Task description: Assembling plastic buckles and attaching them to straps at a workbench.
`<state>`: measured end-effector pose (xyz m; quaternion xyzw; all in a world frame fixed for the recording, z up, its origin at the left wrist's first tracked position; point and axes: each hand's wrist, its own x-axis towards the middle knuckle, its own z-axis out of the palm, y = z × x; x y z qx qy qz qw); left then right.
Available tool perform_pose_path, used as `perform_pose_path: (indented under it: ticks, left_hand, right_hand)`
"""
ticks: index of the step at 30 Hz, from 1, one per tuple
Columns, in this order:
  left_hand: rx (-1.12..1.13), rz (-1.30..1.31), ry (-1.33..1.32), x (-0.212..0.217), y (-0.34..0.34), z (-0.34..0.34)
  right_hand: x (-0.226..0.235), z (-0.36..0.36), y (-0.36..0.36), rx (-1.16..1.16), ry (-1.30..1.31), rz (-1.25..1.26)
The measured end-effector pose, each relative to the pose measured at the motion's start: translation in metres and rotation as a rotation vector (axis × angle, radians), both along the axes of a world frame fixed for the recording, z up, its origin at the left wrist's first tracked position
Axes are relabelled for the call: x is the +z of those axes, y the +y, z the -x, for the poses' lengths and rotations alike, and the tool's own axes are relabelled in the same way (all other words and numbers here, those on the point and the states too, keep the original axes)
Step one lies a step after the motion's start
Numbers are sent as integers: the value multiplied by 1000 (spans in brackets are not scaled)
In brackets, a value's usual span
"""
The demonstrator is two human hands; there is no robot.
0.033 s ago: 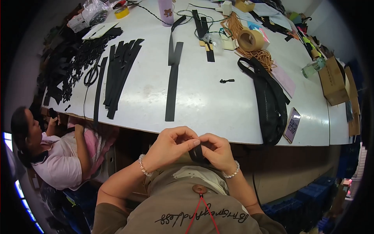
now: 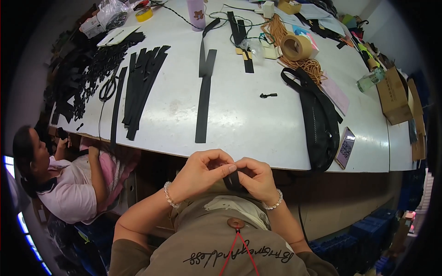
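Observation:
Just off the table's near edge, my left hand (image 2: 208,170) and my right hand (image 2: 256,177) meet with closed fingers. Between them is a black strip (image 2: 233,180), pinched by both hands and curving downward; much of it is covered by the fingers. Beyond the hands, a long flat black strip (image 2: 203,110) lies on the white table (image 2: 170,119). A small black zipper pull (image 2: 268,95) rests farther off to the right. A black sling bag (image 2: 317,124) lies near the table's right front edge, its strap loop pointing away from me.
Left on the table are a bundle of black strips (image 2: 142,92), scissors (image 2: 108,89) and a black heap (image 2: 87,73). A co-worker (image 2: 73,184) sits at the left. Brown cord (image 2: 306,69), a tape roll (image 2: 296,47), a phone (image 2: 345,148) and a cardboard box (image 2: 393,96) are at the right.

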<state>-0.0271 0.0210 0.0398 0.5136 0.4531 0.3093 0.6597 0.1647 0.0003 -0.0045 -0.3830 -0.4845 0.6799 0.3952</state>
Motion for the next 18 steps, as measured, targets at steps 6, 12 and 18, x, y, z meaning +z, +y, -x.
perform_pose_path:
  ticks: [6,12,18]
  left_hand:
    - [-76,133,-3,-2,9,2]
    - [-228,185,77,8,20,5]
    - [-124,262,-107,7,25,3]
  right_hand:
    - [-1,3,3,25,43,-5]
    - [5,4,-1,81,38,-5]
    - [-2,10,-4,-34,81,-89]
